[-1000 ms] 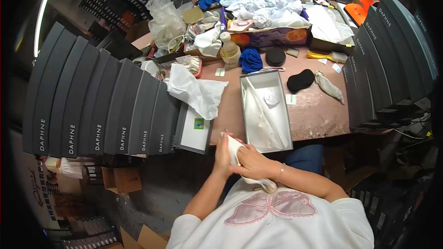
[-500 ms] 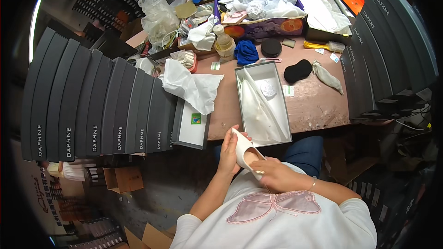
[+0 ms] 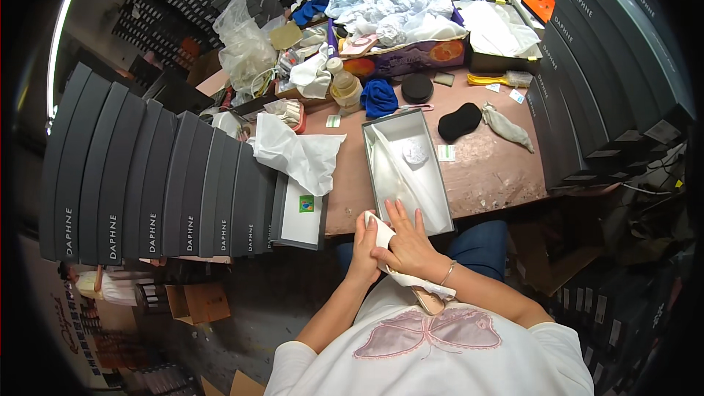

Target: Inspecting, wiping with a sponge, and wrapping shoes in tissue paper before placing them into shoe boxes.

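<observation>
A white slingback shoe is held above my lap, at the near edge of the table. My left hand is closed around its toe end. Across the shoe lies my right hand, its fingers spread toward the box and its thumb against the shoe's upper. The middle of the shoe is hidden under that hand; the heel strap and beige insole show below the wrist. Just beyond the hands, an open grey shoe box holds white tissue paper and a crumpled paper ball.
Grey shoe boxes stand in a row at left, with more stacked at right. A box lid carries white paper. Farther back are a blue cloth, a black pad, a brush and a carton of crumpled paper.
My right hand has moved forward from the shoe's opening, and its fingers have spread. The shoe has turned, so its heel strap and insole show near my shirt. The view has shifted slightly.
</observation>
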The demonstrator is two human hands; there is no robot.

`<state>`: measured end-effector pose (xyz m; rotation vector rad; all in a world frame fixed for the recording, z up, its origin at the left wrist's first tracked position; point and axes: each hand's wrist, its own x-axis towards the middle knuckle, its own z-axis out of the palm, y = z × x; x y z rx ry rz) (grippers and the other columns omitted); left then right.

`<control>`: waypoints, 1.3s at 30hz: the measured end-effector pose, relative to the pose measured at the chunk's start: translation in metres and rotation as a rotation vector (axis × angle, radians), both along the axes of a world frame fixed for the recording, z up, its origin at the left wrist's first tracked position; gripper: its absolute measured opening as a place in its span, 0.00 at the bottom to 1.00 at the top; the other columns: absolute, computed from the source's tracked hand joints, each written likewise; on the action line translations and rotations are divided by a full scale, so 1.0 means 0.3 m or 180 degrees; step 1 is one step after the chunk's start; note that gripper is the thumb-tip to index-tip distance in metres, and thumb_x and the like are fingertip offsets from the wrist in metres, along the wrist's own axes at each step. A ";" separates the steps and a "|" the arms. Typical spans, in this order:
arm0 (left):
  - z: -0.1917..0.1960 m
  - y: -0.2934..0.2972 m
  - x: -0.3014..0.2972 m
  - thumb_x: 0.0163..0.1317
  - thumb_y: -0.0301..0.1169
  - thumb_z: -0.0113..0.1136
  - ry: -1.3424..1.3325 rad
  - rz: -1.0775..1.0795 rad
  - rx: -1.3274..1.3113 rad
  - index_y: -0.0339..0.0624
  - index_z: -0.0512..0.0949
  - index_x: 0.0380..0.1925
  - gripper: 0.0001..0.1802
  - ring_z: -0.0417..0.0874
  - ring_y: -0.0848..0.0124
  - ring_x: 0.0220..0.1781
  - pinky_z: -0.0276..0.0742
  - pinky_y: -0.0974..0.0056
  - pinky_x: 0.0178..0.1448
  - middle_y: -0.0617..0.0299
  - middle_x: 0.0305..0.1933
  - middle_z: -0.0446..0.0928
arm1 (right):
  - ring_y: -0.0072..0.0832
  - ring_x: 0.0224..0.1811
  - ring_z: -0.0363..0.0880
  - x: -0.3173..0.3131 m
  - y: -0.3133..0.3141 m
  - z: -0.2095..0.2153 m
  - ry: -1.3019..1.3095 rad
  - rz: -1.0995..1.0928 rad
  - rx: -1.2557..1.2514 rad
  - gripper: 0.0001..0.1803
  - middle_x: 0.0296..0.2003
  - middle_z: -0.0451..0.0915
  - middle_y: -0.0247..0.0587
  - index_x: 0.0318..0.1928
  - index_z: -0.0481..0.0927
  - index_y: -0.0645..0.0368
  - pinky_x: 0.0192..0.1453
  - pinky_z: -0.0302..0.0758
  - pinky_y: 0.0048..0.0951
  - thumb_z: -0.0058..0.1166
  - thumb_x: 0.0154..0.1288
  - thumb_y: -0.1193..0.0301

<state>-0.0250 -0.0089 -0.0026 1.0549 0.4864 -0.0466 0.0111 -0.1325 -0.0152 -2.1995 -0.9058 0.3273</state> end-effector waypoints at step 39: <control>0.028 -0.044 0.092 0.73 0.42 0.40 -0.0186 -0.0232 0.0132 0.43 0.60 0.58 0.20 0.78 0.68 0.43 0.78 0.61 0.49 0.57 0.40 0.72 | 0.57 0.67 0.57 0.026 -0.097 0.204 0.0735 0.1135 -0.0431 0.42 0.53 0.65 0.76 0.51 0.65 0.82 0.72 0.39 0.61 0.40 0.67 0.44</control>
